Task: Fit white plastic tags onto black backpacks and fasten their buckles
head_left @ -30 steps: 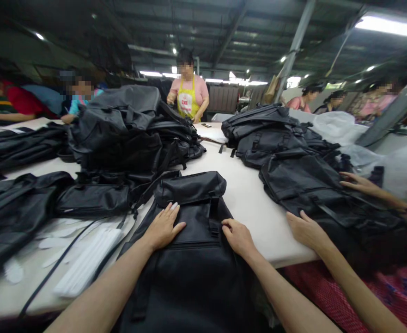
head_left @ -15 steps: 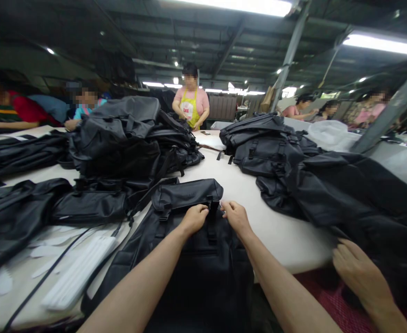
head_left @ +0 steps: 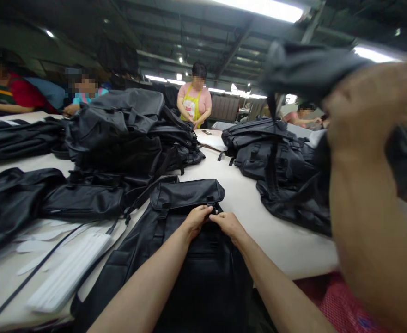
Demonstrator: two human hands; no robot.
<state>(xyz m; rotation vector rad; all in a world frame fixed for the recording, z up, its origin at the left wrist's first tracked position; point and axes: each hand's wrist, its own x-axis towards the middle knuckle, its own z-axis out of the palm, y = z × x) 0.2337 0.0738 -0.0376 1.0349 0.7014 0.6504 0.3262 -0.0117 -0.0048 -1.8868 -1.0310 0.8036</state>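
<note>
On the black backpack (head_left: pixel 185 194), left hand (head_left: pixel 197 218) and right hand (head_left: pixel 228 224) both pinched its front strap (head_left: pixel 210 201). Close by, a co-worker's hand (head_left: pixel 366 106) clutched another bag (head_left: pixel 303 69).

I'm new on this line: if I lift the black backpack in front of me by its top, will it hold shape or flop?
Probably flops: the black backpack lies flat on the table, and the bag a co-worker's hand lifts sags. Likely light, looking unfilled. Its sheeny fabric may slide when pushed.
</note>
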